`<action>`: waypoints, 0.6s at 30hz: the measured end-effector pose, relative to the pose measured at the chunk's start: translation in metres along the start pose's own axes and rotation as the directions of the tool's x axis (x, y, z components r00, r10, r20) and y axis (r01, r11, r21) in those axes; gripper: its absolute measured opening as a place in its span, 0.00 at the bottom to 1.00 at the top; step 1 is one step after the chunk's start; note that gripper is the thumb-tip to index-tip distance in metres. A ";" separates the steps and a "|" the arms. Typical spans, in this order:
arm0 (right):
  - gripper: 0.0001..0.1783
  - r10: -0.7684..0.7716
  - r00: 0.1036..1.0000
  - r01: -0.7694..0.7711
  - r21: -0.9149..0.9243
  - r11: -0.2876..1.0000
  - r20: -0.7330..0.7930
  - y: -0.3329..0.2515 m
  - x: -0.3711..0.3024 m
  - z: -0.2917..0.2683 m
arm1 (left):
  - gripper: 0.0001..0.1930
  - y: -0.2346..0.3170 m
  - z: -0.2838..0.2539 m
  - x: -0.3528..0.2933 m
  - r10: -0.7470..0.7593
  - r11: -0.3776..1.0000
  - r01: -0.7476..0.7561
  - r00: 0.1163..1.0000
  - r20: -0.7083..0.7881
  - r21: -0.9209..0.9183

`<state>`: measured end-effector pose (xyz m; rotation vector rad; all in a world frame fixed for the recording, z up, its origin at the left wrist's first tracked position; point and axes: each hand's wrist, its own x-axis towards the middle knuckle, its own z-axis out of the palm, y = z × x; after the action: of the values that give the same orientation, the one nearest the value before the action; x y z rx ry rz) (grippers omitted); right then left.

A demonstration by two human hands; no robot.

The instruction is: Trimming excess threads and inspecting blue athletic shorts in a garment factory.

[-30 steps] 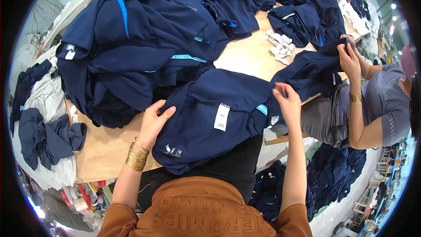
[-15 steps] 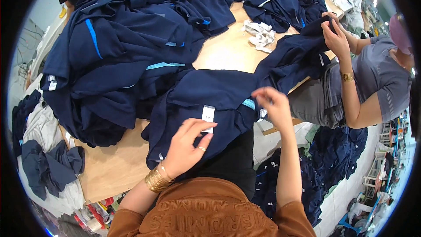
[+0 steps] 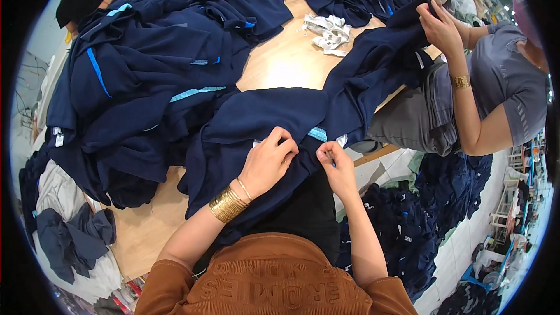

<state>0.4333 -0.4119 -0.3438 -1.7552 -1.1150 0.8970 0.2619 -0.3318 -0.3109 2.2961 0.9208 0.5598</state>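
Note:
A navy garment lies across the table edge and hangs over my lap. Along one edge of it runs a light-blue strip. My left hand is over the garment, its fingers curled in toward the thumb; whatever lies between them is hidden. Just to its right, my right hand holds thumb and forefinger pinched by the garment's edge, below the strip. What that pinch holds is too small to tell. A white label shows beside the strip; another, mostly covered, pokes out beside my left hand.
A large heap of navy garments covers the table's left side. White scraps lie on the wooden table. At right, a co-worker holds up navy cloth. More navy garments are piled on the floor at lower right.
My left hand has moved up and right, over the white label. My right hand has come down and left from the strip, and its fingers have closed into a pinch. The view has shifted slightly.

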 end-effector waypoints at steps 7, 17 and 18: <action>0.04 0.033 0.999 -0.036 0.171 0.985 0.018 -0.008 -0.006 -0.008 | 0.06 0.014 -0.006 -0.001 -0.129 0.971 0.111 0.989 -0.076 -0.211; 0.06 0.004 0.999 0.002 0.136 0.991 -0.041 -0.034 0.006 -0.013 | 0.05 -0.002 -0.022 0.056 0.183 0.962 -0.119 0.949 0.258 -0.245; 0.06 -0.001 0.999 0.009 0.141 0.990 -0.053 -0.037 0.007 -0.014 | 0.05 -0.003 -0.021 0.059 0.183 0.962 -0.119 0.949 0.258 -0.245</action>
<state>0.4364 -0.4000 -0.3060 -1.6497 -0.9971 0.8994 0.2882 -0.2798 -0.2878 2.1768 0.5188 0.3699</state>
